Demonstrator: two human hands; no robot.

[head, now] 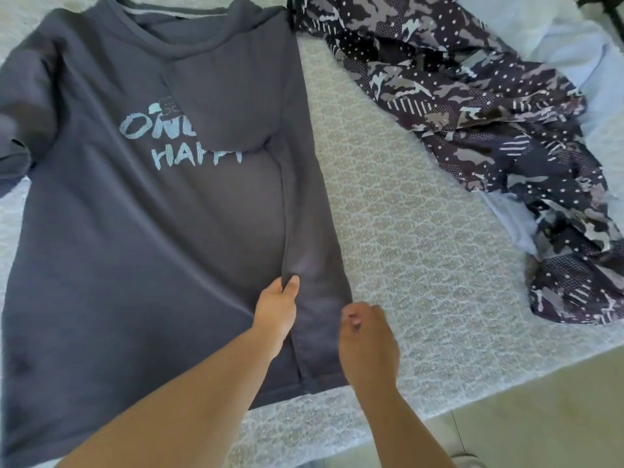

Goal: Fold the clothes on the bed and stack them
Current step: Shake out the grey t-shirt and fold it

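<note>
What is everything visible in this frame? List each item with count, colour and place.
T-shirt: one, dark grey with pale blue lettering, spread on the left of the bed, its right side folded inward.
Patterned garment: one, dark navy with grey and white camouflage and dots, crumpled at upper right.
Light blue fabric: pale blue, partly under the patterned garment at far right; count unclear.
Bedcover: one, white and beige lace pattern, under everything.
Floor: beige, lower right.
Left hand: pinches the T-shirt's folded edge.
Right hand: fingers curled at the T-shirt's lower right edge; blurred, grip unclear.
</note>
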